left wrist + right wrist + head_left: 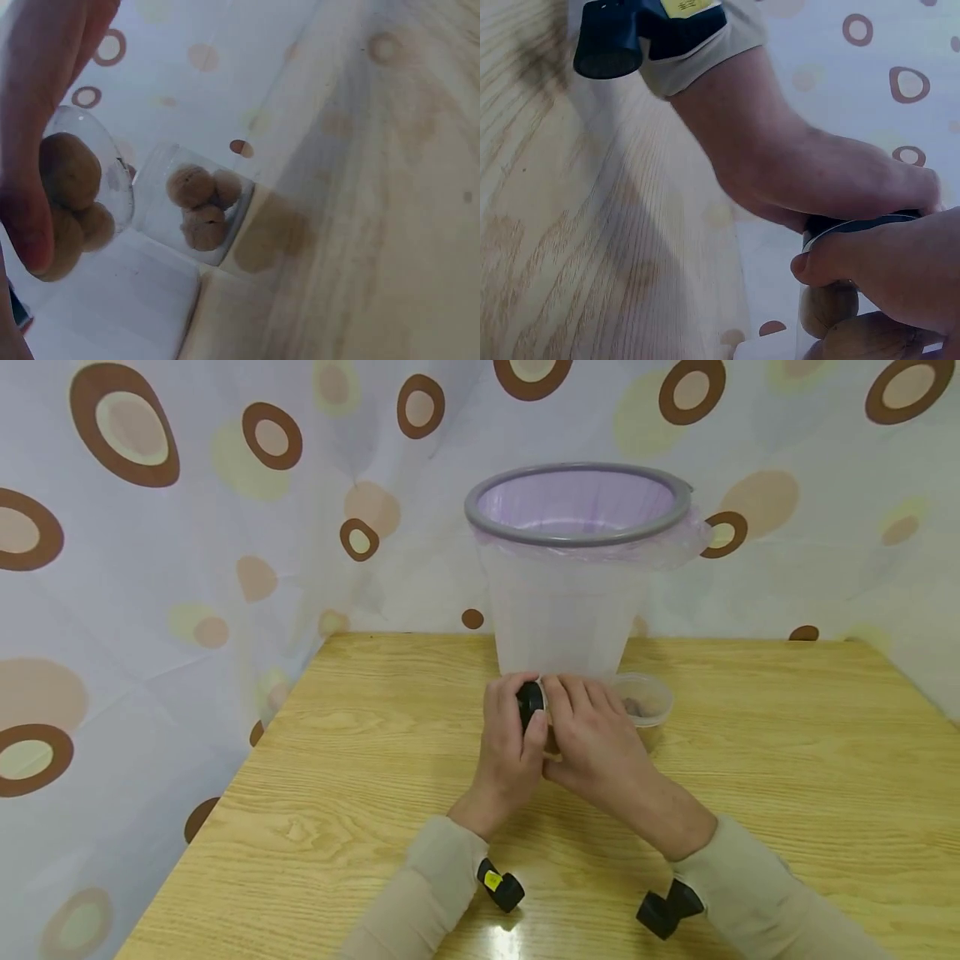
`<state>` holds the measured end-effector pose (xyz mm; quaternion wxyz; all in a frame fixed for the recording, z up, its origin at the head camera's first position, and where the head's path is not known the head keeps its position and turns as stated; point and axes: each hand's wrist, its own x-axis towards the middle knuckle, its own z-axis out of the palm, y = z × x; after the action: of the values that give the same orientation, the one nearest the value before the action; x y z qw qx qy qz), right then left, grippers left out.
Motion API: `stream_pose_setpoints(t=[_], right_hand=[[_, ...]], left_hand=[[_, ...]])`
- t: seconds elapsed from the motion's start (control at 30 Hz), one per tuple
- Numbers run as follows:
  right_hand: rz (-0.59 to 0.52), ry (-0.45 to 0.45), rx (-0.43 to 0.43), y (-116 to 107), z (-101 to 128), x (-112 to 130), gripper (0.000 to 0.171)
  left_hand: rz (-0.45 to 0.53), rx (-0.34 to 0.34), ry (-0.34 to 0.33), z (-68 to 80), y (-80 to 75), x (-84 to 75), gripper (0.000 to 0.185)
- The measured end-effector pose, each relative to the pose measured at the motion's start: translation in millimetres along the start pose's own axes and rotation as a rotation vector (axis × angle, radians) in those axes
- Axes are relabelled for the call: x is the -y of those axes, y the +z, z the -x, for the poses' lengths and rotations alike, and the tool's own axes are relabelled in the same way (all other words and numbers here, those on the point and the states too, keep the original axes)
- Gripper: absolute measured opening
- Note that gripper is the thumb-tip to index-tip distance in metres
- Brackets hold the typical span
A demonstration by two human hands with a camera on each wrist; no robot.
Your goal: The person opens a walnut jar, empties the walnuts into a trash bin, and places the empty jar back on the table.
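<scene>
Both hands hold a clear jar [116, 161] with several walnuts [71, 171] inside, tipped on its side above the table. My left hand [508, 743] grips its black lid [531, 700], with the thumb along the near side. On the jar's body, my right hand [603, 739] has its fingers curled over the top and its thumb underneath. The right wrist view shows the lid against the jar's mouth; whether it is fully on is hidden by the fingers. Just beyond the right hand, a clear plastic tub [655, 693] stands on the table with several walnuts [202, 225] in it.
Behind the hands a tall translucent bin [562, 602] with a grey rim and a purple liner bag stands on the wooden table [360, 760]. A white curtain [300, 535] with brown ring patterns hangs behind and to the left.
</scene>
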<state>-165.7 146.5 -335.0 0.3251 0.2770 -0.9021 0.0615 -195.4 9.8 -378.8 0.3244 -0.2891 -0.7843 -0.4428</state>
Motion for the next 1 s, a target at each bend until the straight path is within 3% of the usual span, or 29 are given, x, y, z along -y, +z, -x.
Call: stream_pose_setpoints(t=[0.2, 0.47, 0.63, 0.8, 1.0], right_hand=[[0.042, 0.011, 0.005, 2, -2, 0, 0.083], [0.141, -0.040, -0.083, 10, -8, 0, 0.074], [0.132, -0.031, -0.067, 10, -6, -1, 0.083], [0.093, 0.007, -0.023, 8, -4, -3, 0.087], [0.040, 0.021, -0.001, 5, -1, -6, 0.091]], left_hand=[[-0.092, 0.010, -0.012, -4.6, 0.6, -0.3, 0.047], [0.005, 0.065, -0.338, -12.5, -1.6, -9.3, 0.046], [0.031, 0.129, -0.403, -13.5, -5.4, -12.5, 0.051], [0.117, 0.247, -0.357, -12.9, -15.5, -8.8, 0.064], [0.185, 0.364, -0.129, -9.9, -35.6, 6.9, 0.068]])
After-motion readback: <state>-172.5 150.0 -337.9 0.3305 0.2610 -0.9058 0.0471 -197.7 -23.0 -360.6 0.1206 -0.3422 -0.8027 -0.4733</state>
